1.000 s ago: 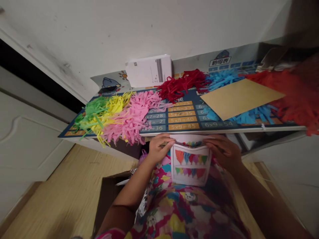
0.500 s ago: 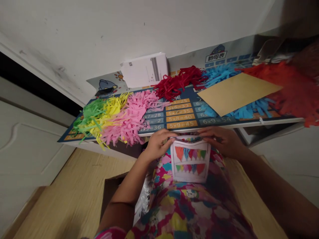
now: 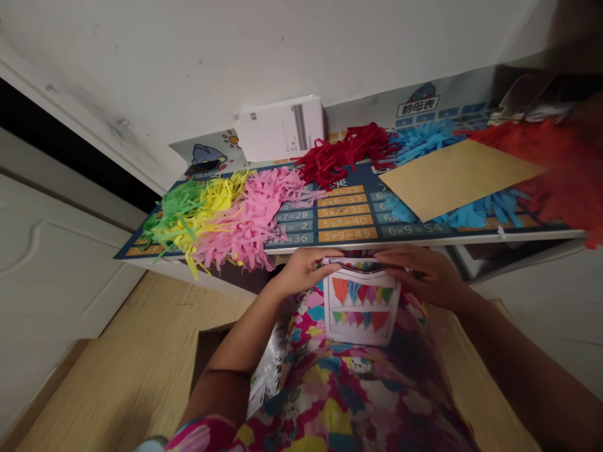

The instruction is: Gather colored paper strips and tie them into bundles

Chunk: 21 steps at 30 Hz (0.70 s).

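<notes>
A white paper packet (image 3: 360,307) printed with two rows of coloured pennants rests on my lap, just under the table's front edge. My left hand (image 3: 301,270) pinches its top left corner, fingers closed. My right hand (image 3: 419,273) grips the top right edge, fingers curled over it. Coloured paper shows inside the packet's open top.
On the table (image 3: 348,220) lies a multiplication-chart mat with piles of fringed paper: green (image 3: 174,210), yellow (image 3: 211,207), pink (image 3: 257,216), dark red (image 3: 346,154), blue (image 3: 471,210), red (image 3: 560,169). A tan sheet (image 3: 456,176) and a white box (image 3: 282,129) sit farther back. A cardboard box (image 3: 207,358) stands on the wooden floor.
Both hands and the packet have risen slightly toward the table edge. The view shifted a little.
</notes>
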Each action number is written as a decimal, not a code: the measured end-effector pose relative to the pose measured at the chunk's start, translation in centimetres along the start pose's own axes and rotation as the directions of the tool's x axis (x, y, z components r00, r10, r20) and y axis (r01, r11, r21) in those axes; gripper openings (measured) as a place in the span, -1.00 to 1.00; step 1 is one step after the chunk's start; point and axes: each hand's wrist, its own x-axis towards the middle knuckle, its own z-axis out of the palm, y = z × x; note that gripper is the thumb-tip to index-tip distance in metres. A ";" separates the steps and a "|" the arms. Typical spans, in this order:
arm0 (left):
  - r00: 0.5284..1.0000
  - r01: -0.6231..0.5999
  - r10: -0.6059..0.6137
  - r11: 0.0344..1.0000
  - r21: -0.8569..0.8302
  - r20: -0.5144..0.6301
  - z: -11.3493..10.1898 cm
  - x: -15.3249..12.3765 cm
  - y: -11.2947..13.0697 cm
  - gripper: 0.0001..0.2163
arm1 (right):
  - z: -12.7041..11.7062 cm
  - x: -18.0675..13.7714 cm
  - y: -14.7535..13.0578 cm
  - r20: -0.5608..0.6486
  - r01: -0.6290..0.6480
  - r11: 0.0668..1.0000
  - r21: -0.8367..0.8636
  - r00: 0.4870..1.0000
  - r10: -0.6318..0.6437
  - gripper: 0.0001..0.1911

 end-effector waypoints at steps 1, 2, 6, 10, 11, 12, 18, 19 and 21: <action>1.000 0.028 -0.028 0.999 -0.026 -0.003 0.0 -0.1 -0.1 -0.72 | 0.0 -0.1 0.1 -0.016 -0.006 1.000 0.007 1.000 0.007 -0.76; 0.999 0.049 -0.050 0.998 -0.051 -0.013 0.1 -0.2 -0.2 -0.70 | 0.0 -0.2 0.2 -0.027 -0.018 1.000 0.010 0.999 0.019 -0.75; 0.995 0.072 -0.078 0.994 -0.085 -0.068 0.3 -0.8 -0.3 -0.69 | 0.0 -0.6 0.5 -0.015 -0.062 0.998 -0.003 0.998 0.061 -0.75; 0.983 0.116 -0.122 0.992 -0.052 -0.140 0.1 -0.4 -0.3 -0.71 | 0.1 -0.5 0.7 -0.002 -0.090 0.996 -0.004 0.996 0.090 -0.74; 0.982 0.135 -0.141 0.989 -0.054 -0.130 0.0 -0.2 -0.2 -0.72 | 0.1 -0.5 0.6 0.001 -0.095 0.995 -0.005 0.995 0.095 -0.73; 0.982 0.153 -0.159 0.986 -0.057 -0.104 -0.3 0.0 -0.1 -0.72 | 0.1 -0.4 0.6 0.004 -0.097 0.995 -0.005 0.995 0.097 -0.73; 0.983 0.157 -0.173 0.967 0.200 0.067 -1.9 1.6 1.9 -0.80 | 0.3 0.2 0.1 -0.007 -0.043 0.999 0.002 0.999 0.043 -0.71; 0.983 0.137 -0.164 0.954 0.265 0.081 -2.0 1.8 2.3 -0.80 | 0.4 0.3 0.0 -0.009 -0.041 0.999 0.005 0.999 0.041 -0.71; 0.988 0.112 -0.141 0.929 0.352 0.058 -1.9 1.8 2.9 -0.79 | 0.5 0.3 0.0 -0.011 -0.048 0.999 0.010 0.999 0.048 -0.71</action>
